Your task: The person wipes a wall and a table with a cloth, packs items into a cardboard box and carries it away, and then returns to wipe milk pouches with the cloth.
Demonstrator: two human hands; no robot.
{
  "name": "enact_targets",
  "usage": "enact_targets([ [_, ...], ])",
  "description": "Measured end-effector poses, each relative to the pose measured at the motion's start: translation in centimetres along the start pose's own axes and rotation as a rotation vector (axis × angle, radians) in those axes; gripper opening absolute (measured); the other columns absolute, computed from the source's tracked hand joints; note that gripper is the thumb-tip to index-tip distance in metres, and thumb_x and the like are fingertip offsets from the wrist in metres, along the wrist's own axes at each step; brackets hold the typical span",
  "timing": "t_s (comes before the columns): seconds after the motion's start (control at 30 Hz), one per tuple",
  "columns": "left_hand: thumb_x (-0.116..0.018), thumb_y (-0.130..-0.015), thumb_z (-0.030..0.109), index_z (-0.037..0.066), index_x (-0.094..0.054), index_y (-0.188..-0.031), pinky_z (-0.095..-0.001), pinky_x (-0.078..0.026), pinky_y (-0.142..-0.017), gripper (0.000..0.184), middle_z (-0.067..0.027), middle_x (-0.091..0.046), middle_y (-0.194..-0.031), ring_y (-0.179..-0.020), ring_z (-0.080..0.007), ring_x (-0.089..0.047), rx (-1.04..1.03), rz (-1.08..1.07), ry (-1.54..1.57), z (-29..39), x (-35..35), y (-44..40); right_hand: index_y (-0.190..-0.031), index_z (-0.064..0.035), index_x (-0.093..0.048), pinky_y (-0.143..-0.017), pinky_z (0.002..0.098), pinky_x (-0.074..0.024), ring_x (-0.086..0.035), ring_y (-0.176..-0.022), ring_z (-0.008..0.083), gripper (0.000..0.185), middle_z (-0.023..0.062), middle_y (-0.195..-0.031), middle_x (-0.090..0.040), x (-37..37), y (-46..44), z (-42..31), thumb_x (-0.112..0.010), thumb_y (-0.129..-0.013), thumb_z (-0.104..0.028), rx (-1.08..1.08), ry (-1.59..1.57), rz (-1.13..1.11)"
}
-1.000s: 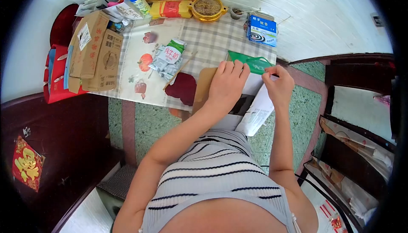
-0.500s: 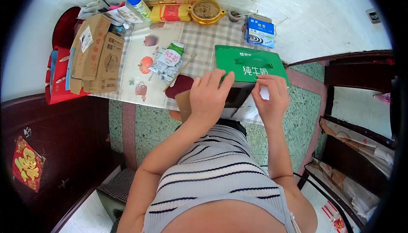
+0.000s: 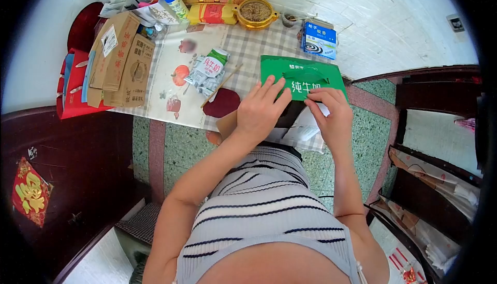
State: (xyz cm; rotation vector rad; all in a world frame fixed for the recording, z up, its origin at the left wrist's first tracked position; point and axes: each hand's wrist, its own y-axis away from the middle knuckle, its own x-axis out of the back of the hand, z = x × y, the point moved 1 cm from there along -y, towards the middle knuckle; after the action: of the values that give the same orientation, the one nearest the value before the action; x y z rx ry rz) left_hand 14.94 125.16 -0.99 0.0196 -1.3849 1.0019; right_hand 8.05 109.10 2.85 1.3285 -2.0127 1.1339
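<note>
A green milk box point(image 3: 303, 71) with white lettering and a carry handle on top stands at the table's front right. My left hand point(image 3: 264, 105) is at its near left corner, fingers over the lid's edge, the thumb partly hidden. At the lid's near edge, my right hand point(image 3: 329, 109) pinches the cardboard between thumb and fingers. Below the lid the front side looks dark, with a pale flap or sheet point(image 3: 305, 126) beneath my right hand. A brown cardboard flap point(image 3: 227, 123) shows beside my left wrist.
Left of the box lie crumpled milk pouches point(image 3: 207, 71), a thin stick point(image 3: 222, 84) and a dark red pad point(image 3: 221, 103). A blue mosquito-coil box point(image 3: 319, 40), golden bowl point(image 3: 255, 13) and yellow packet point(image 3: 211, 14) line the back. Cardboard boxes point(image 3: 121, 61) stand at the left.
The view has shifted slightly. My right hand has moved a little left along the lid's near edge. My left hand stays at the near left corner, slightly further over it.
</note>
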Motion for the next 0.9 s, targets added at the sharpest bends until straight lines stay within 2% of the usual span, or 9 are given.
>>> enact_targets([
  [0.27,-0.059,-0.073,0.013,0.01,-0.065,-0.095,-0.0366,-0.052,-0.082,0.023,-0.0062,-0.064,-0.107,-0.101,-0.0242,-0.063,0.028,0.047,0.029,0.1,0.3,0.7,-0.073,-0.0055,-0.055,-0.063,0.0353,-0.0463,-0.056,-0.073,0.027,0.014,0.0075,-0.079,-0.059,-0.7,-0.6,-1.5,-0.067,-0.065,-0.001,-0.001,0.11,-0.059],
  [0.37,-0.059,-0.073,0.013,0.01,-0.064,-0.096,-0.0369,-0.052,-0.082,0.024,-0.0067,-0.064,-0.107,-0.101,-0.0245,-0.063,0.039,0.057,0.048,0.1,0.3,0.6,-0.071,-0.0062,-0.051,-0.062,0.0357,-0.0456,-0.056,-0.072,0.0262,0.018,0.0073,-0.076,-0.056,-1.9,-0.1,-1.1,-0.067,-0.063,-0.001,0.036,0.16,0.043],
  [0.53,-0.059,-0.072,0.013,0.01,-0.064,-0.096,-0.037,-0.052,-0.082,0.024,-0.0071,-0.064,-0.107,-0.101,-0.0248,-0.063,0.04,0.052,0.054,0.0,0.2,0.5,-0.072,-0.006,-0.051,-0.062,0.0356,-0.0457,-0.056,-0.073,0.0251,0.019,0.0072,-0.078,-0.057,-2.8,0.2,-0.7,-0.066,-0.063,0.001,-0.024,0.124,0.257],
  [0.67,-0.059,-0.073,0.013,0.01,-0.064,-0.095,-0.0367,-0.052,-0.081,0.023,-0.0066,-0.064,-0.107,-0.1,-0.0247,-0.064,0.037,0.049,0.034,0.1,0.3,0.5,-0.074,-0.0052,-0.052,-0.063,0.0358,-0.0459,-0.056,-0.072,0.0261,0.017,0.0085,-0.079,-0.058,-2.5,0.2,-0.4,-0.066,-0.066,0.002,-0.011,0.094,0.29],
  [0.73,-0.059,-0.073,0.013,0.01,-0.064,-0.095,-0.0366,-0.052,-0.081,0.022,-0.0065,-0.064,-0.107,-0.1,-0.0246,-0.064,0.034,0.046,0.033,0.0,0.3,0.4,-0.076,-0.0042,-0.054,-0.065,0.0353,-0.0463,-0.056,-0.076,0.0273,0.016,0.0097,-0.081,-0.057,-1.3,-0.3,-0.4,-0.067,-0.069,-0.001,-0.198,-0.082,0.082],
  [0.77,-0.059,-0.073,0.012,0.01,-0.064,-0.094,-0.0366,-0.053,-0.081,0.022,-0.0063,-0.064,-0.107,-0.1,-0.0246,-0.064,0.031,0.043,0.035,0.1,0.3,0.3,-0.076,-0.0042,-0.054,-0.065,0.0353,-0.0463,-0.056,-0.076,0.0273,0.016,0.0097,-0.081,-0.057,-0.8,-0.8,-0.9,-0.067,-0.069,-0.001,-0.2,-0.08,0.086],
  [0.83,-0.059,-0.073,0.012,0.01,-0.064,-0.094,-0.0366,-0.052,-0.081,0.022,-0.0063,-0.064,-0.106,-0.1,-0.0245,-0.064,0.035,0.058,0.044,0.1,0.2,0.4,-0.077,-0.0032,-0.054,-0.066,0.0368,-0.0453,-0.054,-0.078,0.0289,0.015,0.0109,-0.08,-0.055,0.1,-1.9,-2.1,-0.068,-0.072,-0.004,-0.045,0.071,-0.001],
  [0.9,-0.059,-0.074,0.012,0.01,-0.064,-0.094,-0.0366,-0.052,-0.081,0.021,-0.0063,-0.064,-0.106,-0.1,-0.0245,-0.063,0.047,0.071,0.049,0.2,0.2,0.5,-0.077,-0.0026,-0.054,-0.066,0.0381,-0.0444,-0.053,-0.078,0.0298,0.015,0.0113,-0.08,-0.053,-0.3,-1.5,-1.9,-0.068,-0.072,-0.004,-0.016,0.117,-0.045],
])
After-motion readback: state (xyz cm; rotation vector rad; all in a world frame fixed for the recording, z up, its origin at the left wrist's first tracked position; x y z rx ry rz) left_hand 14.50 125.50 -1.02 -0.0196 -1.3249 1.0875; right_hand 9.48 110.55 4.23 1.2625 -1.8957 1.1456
